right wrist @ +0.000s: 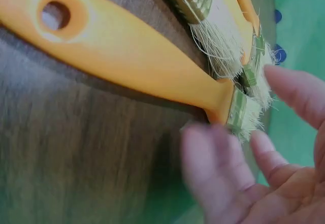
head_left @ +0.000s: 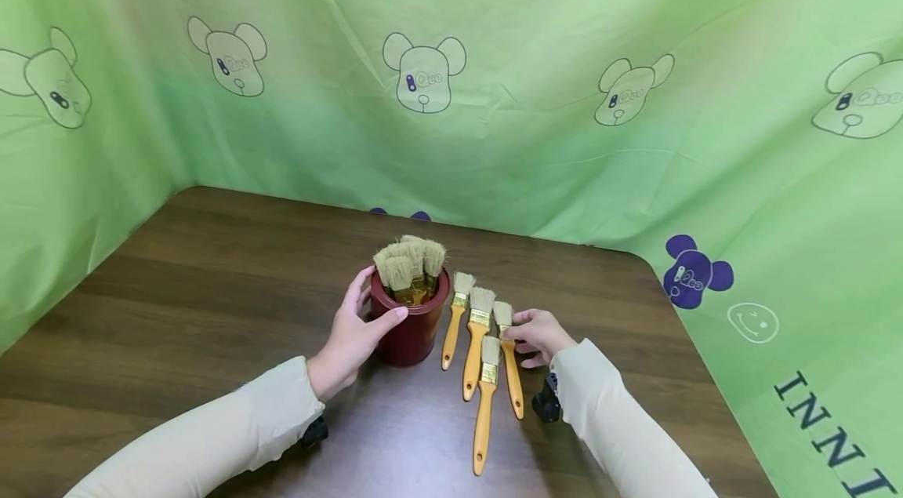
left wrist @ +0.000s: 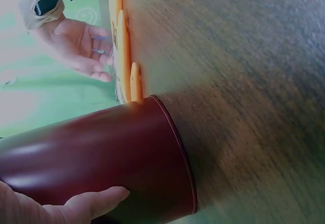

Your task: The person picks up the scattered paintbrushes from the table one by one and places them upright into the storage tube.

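Observation:
A dark red round pot [head_left: 407,337] stands upright on the table, with several paintbrushes [head_left: 412,259] in it, bristles up. My left hand [head_left: 356,341] grips the pot from the left, thumb at the near rim and fingers round the far side. In the left wrist view a finger [left wrist: 101,201] lies along its wall. Right of the pot, several paintbrushes with orange handles lie with bristles pointing away. My right hand [head_left: 539,335] is at the rightmost paintbrush [head_left: 511,372], fingers spread beside its metal band and bristles. In the right wrist view, those fingers [right wrist: 289,176] hold nothing.
The nearest paintbrush [head_left: 484,412] lies partly between two others, its bristles close to their handles. Two more paintbrushes, one wide [head_left: 476,341] and one narrower [head_left: 455,329], lie nearer the pot. A green printed cloth [head_left: 494,169] hangs behind the brown wooden table [head_left: 176,310].

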The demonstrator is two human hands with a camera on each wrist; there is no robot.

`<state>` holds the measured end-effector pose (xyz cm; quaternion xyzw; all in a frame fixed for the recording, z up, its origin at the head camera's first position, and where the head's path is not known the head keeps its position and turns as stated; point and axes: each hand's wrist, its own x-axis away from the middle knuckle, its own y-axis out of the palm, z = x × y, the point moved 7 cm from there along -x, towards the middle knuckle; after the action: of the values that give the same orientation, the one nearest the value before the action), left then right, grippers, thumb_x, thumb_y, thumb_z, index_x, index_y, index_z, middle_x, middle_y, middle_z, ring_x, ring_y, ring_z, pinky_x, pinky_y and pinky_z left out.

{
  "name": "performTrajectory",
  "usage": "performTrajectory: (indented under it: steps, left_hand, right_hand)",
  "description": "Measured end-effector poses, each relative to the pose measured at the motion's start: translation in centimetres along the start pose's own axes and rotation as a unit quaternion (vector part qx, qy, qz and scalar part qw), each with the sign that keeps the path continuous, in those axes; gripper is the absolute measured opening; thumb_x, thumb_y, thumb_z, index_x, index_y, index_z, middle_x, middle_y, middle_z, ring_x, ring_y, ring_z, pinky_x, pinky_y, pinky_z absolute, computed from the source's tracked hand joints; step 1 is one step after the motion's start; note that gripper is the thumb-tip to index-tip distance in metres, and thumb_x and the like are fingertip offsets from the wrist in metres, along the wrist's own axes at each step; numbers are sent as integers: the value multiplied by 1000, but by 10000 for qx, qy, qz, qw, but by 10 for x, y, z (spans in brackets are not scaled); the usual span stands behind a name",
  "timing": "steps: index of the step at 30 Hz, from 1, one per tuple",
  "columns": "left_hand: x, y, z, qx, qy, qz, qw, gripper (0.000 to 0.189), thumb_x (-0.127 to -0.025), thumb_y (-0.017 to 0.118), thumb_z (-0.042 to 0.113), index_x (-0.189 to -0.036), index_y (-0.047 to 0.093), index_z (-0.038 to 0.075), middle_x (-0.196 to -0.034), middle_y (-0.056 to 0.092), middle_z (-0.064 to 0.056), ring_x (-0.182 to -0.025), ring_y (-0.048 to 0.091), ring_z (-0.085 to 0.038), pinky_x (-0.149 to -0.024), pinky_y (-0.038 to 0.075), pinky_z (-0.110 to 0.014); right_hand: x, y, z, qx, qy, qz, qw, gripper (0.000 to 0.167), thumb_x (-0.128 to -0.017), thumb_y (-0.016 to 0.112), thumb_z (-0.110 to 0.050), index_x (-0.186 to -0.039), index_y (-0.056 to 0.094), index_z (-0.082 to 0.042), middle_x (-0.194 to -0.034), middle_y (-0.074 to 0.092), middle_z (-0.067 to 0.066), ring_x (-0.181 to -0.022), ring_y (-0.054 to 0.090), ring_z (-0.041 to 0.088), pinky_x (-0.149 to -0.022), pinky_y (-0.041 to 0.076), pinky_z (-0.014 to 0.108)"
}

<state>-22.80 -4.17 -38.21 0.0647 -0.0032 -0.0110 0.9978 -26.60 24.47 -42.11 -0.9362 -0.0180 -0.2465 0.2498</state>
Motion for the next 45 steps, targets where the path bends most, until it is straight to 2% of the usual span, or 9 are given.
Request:
performTrajectory:
  steps: [7, 10, 14, 17, 21, 28, 34, 41, 45]
  left_hand:
    - [2, 2, 2, -75, 117, -5, 9999, 79, -85, 69, 9, -150, 24, 11, -150, 28, -23, -138, 26, -38, -105, 30, -55]
    - [2, 2, 4, -99, 107, -6, 9999, 79, -85, 69, 10, -150, 23, 11, -150, 28, -23, -138, 26, -38, -105, 30, -55]
    - [1, 3, 4, -145, 89, -15, 9999, 79, -85, 69, 10, -150, 23, 11, -150, 28, -22, -138, 26, -37, -106, 30, -55]
    - [0, 4, 4, -159, 51, -21, 9999, 80, -85, 70, 10, -150, 23, 12, -151, 28, -21, -139, 25, -36, -106, 30, -55]
    - [-1, 3, 3, -143, 23, -18, 9999, 79, -85, 69, 10, -150, 23, 12, -151, 28, -21, -139, 25, -36, -106, 29, -55]
    - [1, 2, 3, -70, -11, -11, 10000, 79, -86, 69, 9, -150, 23, 11, -151, 27, -22, -138, 26, -38, -105, 31, -56]
    - [2, 1, 3, -74, -41, 4, 10000, 79, -86, 69, 8, -150, 23, 12, -151, 28, -22, -137, 27, -38, -104, 33, -55]
    - [1, 1, 1, -62, -129, 12, 9999, 79, -85, 69, 8, -150, 24, 12, -151, 27, -21, -139, 25, -36, -104, 34, -54]
    - [1, 0, 1, -31, -119, 12, 9999, 79, -85, 69, 8, -150, 24, 12, -152, 26, -21, -140, 23, -36, -104, 34, -54]
  right_hand:
    - [-3, 1, 8, -66, 227, 104, 9997, 45, -78, 66, 3, -118, 45, 5, -105, 52, 22, -96, 53, 35, -72, 53, 48]
    - [-4, 2, 10, -153, 195, 130, 9996, 47, -77, 66, 6, -118, 44, 5, -100, 51, 19, -90, 52, 32, -69, 54, 45]
    - [-5, 2, 9, -4, -41, 327, 9995, 50, -72, 68, 8, -117, 47, 6, -81, 49, 10, -69, 50, 21, -56, 52, 34]
    - [-3, 1, 6, 293, -337, 618, 9971, 51, -69, 69, 8, -116, 52, 8, -77, 53, 10, -61, 52, 17, -52, 52, 30]
    - [-1, 0, 3, 720, -653, 885, 9913, 50, -67, 71, 4, -115, 57, 11, -85, 59, 15, -64, 58, 17, -53, 54, 32]
    - [-2, -2, 0, 844, -722, 759, 9909, 49, -70, 69, 3, -116, 56, 12, -84, 62, 15, -64, 60, 17, -55, 55, 36]
    - [3, -11, -18, 730, -800, 619, 9922, 48, -73, 68, 2, -118, 54, 12, -81, 62, 15, -65, 59, 17, -55, 55, 34]
    - [8, -23, -46, 691, -935, 576, 9915, 49, -77, 66, 3, -123, 51, 13, -87, 62, 18, -59, 61, 14, -56, 55, 33]
    - [12, -27, -64, 610, -1048, 581, 9909, 49, -81, 65, 2, -126, 50, 13, -93, 61, 21, -62, 62, 14, -60, 56, 34]
